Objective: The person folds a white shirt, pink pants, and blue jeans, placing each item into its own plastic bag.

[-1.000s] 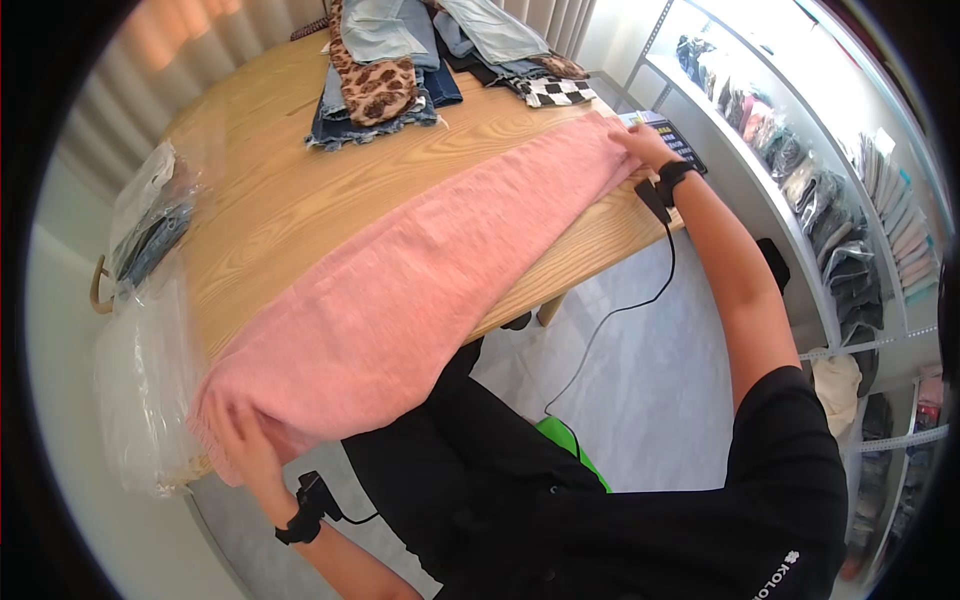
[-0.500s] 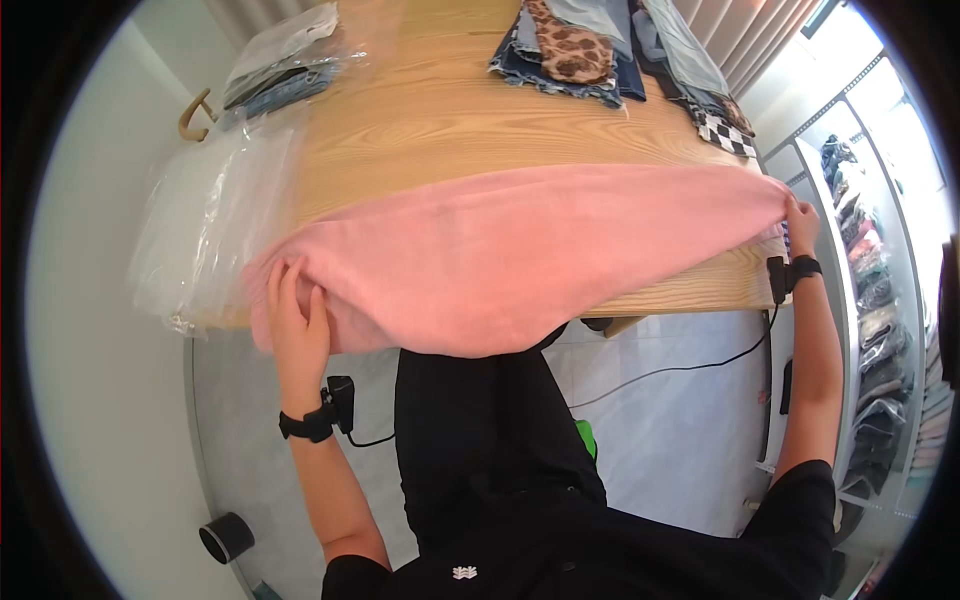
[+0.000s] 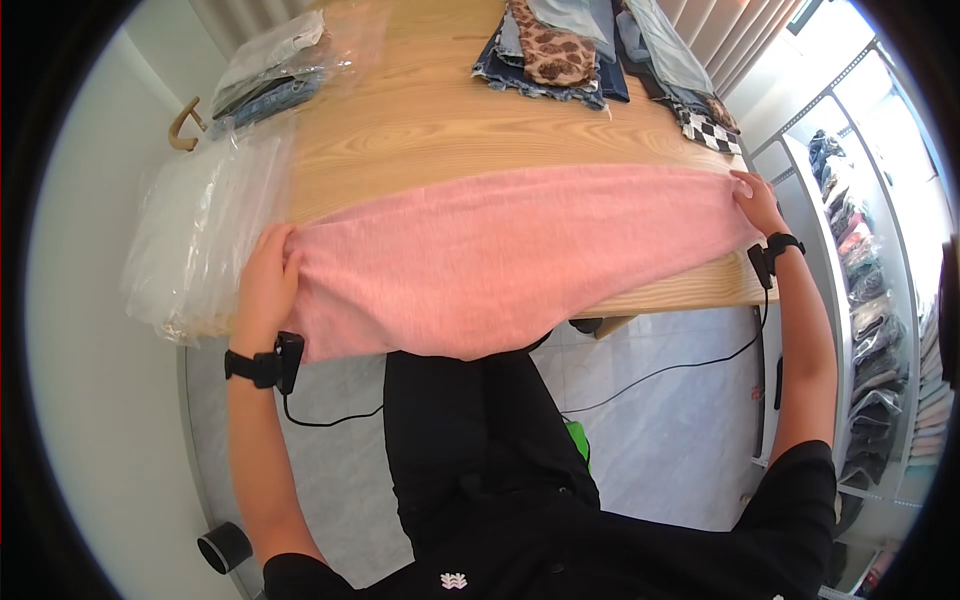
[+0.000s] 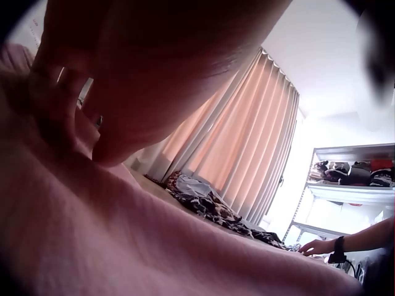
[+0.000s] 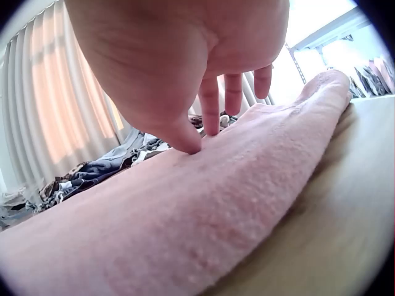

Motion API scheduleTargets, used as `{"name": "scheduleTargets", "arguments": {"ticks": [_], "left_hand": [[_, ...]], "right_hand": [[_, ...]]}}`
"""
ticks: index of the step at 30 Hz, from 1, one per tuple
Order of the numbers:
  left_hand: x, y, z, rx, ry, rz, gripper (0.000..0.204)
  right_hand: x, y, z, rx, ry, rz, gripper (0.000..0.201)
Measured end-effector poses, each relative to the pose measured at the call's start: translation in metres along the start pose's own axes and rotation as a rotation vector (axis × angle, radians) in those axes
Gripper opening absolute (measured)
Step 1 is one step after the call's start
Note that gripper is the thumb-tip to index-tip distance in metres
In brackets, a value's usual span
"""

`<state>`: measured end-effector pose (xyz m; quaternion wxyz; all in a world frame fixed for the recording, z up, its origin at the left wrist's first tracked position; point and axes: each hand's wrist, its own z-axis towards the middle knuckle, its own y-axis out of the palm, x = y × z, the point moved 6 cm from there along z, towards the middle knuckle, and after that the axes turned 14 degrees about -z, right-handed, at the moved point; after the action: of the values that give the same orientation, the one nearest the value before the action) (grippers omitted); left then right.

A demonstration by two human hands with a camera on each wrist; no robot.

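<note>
A pair of pink sweatpants (image 3: 490,255) lies lengthwise across the table's near side, folded along its length. Its broad part hangs over the front edge by the person's legs, and it tapers toward the right. My left hand (image 3: 268,280) grips the wide left end, with thumb and fingers down on the fabric in the left wrist view. At the narrow right end, my right hand (image 3: 758,203) pinches the cloth. The right wrist view has the thumb (image 5: 190,145) and forefinger close together on the fabric, the other fingers raised off it.
Clear plastic bags (image 3: 205,220) are stacked at the table's left edge, with bagged clothes (image 3: 265,90) behind them. Folded jeans (image 3: 545,75) and more trousers (image 3: 680,80) lie toward the back. Shelves of packed clothes (image 3: 870,330) stand on the right. A cable (image 3: 650,375) runs from the right wrist.
The head view has swung toward the right and then steadied. My left hand has shifted outward to the left end and that end now lies straighter. The right hand stays at the narrow end.
</note>
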<state>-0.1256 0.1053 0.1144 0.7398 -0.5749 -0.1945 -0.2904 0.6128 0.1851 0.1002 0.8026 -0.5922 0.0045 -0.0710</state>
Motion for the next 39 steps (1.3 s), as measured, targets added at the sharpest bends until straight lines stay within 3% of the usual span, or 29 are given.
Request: {"name": "scheduleTargets", "arguments": {"ticks": [1,5,7,8,10,16,20,24,26,29,34,35,39], "left_hand": [[-0.002,0.001,0.004,-0.038,-0.042,-0.011,0.034],[-0.001,-0.001,0.013,-0.03,-0.036,0.0,0.025],[-0.003,-0.005,0.015,0.059,-0.046,-0.039,0.017],[-0.001,-0.007,0.01,0.05,-0.049,-0.038,0.017],[-0.002,-0.016,0.008,0.135,-0.266,-0.239,0.015],[0.009,-0.017,0.029,0.082,-0.32,-0.269,0.015],[-0.024,0.004,0.048,-0.004,-0.369,-0.183,0.017],[-0.024,0.007,0.032,-0.01,-0.256,-0.246,0.024],[0.005,-0.002,0.016,0.003,-0.039,-0.147,0.032],[0.041,-0.001,0.011,-0.041,0.06,-0.03,0.035],[0.094,0.048,0.046,-0.294,0.013,-0.139,0.034],[0.104,0.062,0.053,-0.386,-0.031,-0.171,0.034],[0.097,0.124,0.08,-0.405,0.121,-0.121,0.031]], "right_hand": [[-0.009,0.004,0.0,-0.145,-0.017,-0.006,0.032],[-0.006,0.004,0.006,-0.149,-0.081,-0.009,0.021],[-0.001,0.0,0.007,-0.044,-0.098,0.001,0.018],[0.009,-0.001,0.001,-0.024,-0.016,0.092,0.018],[0.022,-0.01,0.003,0.093,0.048,0.15,0.021],[0.046,-0.004,0.032,0.082,0.201,0.109,0.023],[0.04,0.012,0.038,0.075,0.273,0.083,0.022],[0.055,0.046,0.035,-0.074,0.25,0.126,0.036],[0.065,0.053,0.023,-0.136,0.37,0.152,0.061],[0.067,0.048,0.014,-0.218,0.447,0.122,0.072],[0.079,0.06,0.023,-0.142,0.455,0.075,0.072],[0.062,0.039,0.018,-0.099,0.473,-0.056,0.066],[0.069,0.048,0.013,-0.089,0.558,0.118,0.048]]}}
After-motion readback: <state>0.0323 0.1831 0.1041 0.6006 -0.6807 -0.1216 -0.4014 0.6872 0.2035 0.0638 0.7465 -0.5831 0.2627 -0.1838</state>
